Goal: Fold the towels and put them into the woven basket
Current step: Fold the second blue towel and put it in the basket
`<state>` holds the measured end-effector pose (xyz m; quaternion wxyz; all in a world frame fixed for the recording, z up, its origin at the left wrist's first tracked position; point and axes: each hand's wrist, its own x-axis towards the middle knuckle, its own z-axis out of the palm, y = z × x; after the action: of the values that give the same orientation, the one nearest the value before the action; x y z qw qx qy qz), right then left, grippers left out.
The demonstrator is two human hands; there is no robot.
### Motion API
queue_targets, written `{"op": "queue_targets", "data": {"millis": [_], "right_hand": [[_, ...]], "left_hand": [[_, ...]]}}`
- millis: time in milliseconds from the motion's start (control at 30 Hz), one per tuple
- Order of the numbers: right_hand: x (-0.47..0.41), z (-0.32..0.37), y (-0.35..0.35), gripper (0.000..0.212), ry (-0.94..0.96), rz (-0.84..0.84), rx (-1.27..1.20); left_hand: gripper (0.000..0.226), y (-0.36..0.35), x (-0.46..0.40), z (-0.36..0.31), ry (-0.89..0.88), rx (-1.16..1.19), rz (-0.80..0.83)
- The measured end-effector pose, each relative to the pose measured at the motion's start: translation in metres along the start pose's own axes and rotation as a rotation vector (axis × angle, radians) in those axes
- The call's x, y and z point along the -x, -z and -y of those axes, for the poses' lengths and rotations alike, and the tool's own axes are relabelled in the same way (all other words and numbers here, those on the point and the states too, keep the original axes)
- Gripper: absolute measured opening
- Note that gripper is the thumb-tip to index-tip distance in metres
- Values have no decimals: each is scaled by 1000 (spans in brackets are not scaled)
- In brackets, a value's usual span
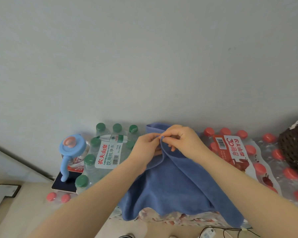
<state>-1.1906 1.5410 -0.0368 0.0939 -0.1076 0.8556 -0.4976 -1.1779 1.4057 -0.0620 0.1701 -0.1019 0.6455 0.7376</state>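
Towel: the blue towel (170, 182) drapes over the shrink-wrapped water packs, its far edge lifted at the middle and the rest hanging down the front toward the person.
Pinch point: both hands meet at one spot on that raised edge, likely matching two corners so the fold comes out square.
Left hand: the left hand (144, 146) has thumb and fingertips closed on the towel's edge, the other fingers curled under the cloth.
Right hand: the right hand (182, 140) pinches the same edge from above, fingers bent tight.
Basket: the woven basket (294, 152) sits at far right on the red-capped bottles (258, 169), well apart, waiting for the folded towel.
Work surface: green-capped bottles (100, 158) on the left complete the makeshift table.
Bystander: a blue lidded cup (72, 148) stands left, clear of the fold.
Progress: early, I judge; no fold is finished.
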Motion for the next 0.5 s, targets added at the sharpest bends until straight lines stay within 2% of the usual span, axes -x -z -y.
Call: {"op": "queue_targets", "data": {"millis": [67, 200, 367, 500], "right_hand": [[-1, -2, -3, 11, -32, -15, 1], [0, -7, -7, 23, -46, -12, -15], [-1, -9, -8, 25, -50, 18, 27], [-3, -9, -10, 19, -42, -5, 68]], "left_hand": [[20, -3, 4, 3, 7, 35, 23], [20, -3, 11, 6, 3, 77, 30], [15, -3, 12, 7, 17, 70, -128], [20, -3, 16, 9, 9, 98, -138]]}}
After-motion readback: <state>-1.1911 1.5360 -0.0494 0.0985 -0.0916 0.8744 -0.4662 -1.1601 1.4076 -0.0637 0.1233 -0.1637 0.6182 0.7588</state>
